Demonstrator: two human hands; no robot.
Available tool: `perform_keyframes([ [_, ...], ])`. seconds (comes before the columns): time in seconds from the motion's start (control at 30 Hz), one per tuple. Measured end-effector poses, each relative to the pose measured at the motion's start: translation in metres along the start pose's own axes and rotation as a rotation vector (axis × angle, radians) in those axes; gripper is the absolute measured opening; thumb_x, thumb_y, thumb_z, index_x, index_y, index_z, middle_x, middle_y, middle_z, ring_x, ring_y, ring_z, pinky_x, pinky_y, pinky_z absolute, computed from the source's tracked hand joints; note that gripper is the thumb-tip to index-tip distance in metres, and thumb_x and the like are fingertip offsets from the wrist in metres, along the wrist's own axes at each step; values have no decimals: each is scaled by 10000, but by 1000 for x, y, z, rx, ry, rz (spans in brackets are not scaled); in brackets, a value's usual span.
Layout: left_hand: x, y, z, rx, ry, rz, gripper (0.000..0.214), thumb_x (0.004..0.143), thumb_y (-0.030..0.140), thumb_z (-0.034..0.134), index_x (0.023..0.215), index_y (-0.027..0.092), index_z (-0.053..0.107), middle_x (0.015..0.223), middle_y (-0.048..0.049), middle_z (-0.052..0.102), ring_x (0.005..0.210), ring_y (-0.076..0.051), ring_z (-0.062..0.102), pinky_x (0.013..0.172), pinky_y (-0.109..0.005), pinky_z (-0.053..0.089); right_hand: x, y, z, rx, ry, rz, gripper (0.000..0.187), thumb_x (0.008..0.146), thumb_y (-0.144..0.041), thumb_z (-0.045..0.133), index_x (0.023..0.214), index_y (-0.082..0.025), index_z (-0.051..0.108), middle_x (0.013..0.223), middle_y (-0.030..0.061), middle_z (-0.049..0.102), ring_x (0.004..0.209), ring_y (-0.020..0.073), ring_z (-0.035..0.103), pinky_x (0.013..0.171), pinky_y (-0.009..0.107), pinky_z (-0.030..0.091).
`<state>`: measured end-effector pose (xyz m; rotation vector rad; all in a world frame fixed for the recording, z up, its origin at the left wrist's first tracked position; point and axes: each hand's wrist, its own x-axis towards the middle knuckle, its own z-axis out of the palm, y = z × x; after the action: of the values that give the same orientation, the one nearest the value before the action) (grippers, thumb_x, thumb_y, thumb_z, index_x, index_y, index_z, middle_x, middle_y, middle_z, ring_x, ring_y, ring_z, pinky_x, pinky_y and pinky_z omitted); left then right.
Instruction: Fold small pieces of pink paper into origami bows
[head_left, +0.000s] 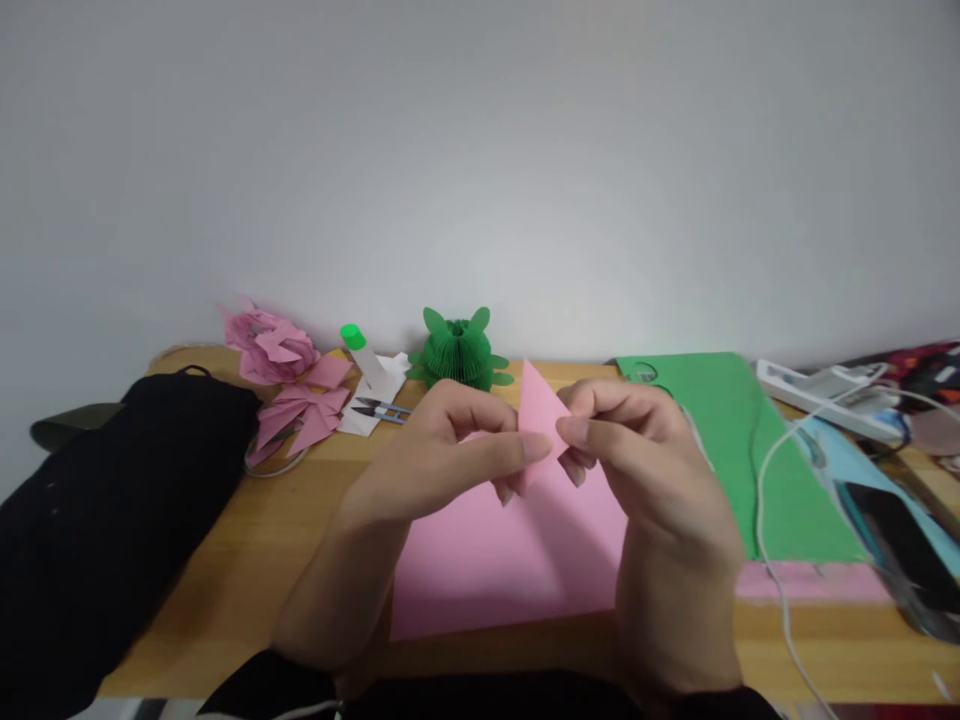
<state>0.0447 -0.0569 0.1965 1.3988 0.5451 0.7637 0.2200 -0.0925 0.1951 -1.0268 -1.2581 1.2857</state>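
Observation:
A small folded piece of pink paper (pixel 538 408), pointed at the top, is held up between my two hands. My left hand (pixel 457 450) pinches it from the left, thumb across its front face. On the other side, my right hand (pixel 637 450) grips its right edge between thumb and fingers. Some fingertips are hidden behind the paper. Below both hands, a larger pink sheet (pixel 480 575) lies flat on the wooden table (pixel 247 570), partly covered by my hands and wrists.
Behind are a green honeycomb paper figure (pixel 457 355), a glue stick (pixel 364 355), thread snips (pixel 381 411), pink paper flowers (pixel 274 345) and a pink bow (pixel 304 415). Black cloth (pixel 112 500) lies left; green sheets (pixel 720 450), a white cable (pixel 761 500), a phone (pixel 904 540) and a power strip (pixel 832 400) right.

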Motion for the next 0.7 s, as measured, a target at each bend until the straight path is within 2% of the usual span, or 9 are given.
perform_keyframes([
  [0.37, 1, 0, 0, -45, -43, -57, 388, 779, 335, 796, 472, 170, 626, 471, 13, 603, 411, -71, 533, 434, -168, 471, 0, 1, -1, 64, 0, 9, 288, 748, -230, 725, 518, -193, 554, 442, -47, 507, 423, 85, 454, 447, 239, 330],
  [0.5, 2, 2, -1, -25, -96, -52, 382, 781, 352, 795, 475, 188, 635, 446, 16, 593, 399, -80, 528, 413, -178, 458, 0, 0, -2, 44, -5, 22, 286, 734, -230, 733, 506, -194, 564, 440, -43, 517, 423, 87, 451, 451, 247, 332],
  [0.7, 2, 5, -2, -49, -180, -145, 361, 739, 340, 823, 464, 192, 641, 441, -12, 616, 388, -102, 541, 401, -200, 468, -1, 0, -4, 42, 3, 20, 266, 730, -195, 695, 497, -197, 568, 445, -40, 527, 415, 85, 460, 440, 243, 330],
])
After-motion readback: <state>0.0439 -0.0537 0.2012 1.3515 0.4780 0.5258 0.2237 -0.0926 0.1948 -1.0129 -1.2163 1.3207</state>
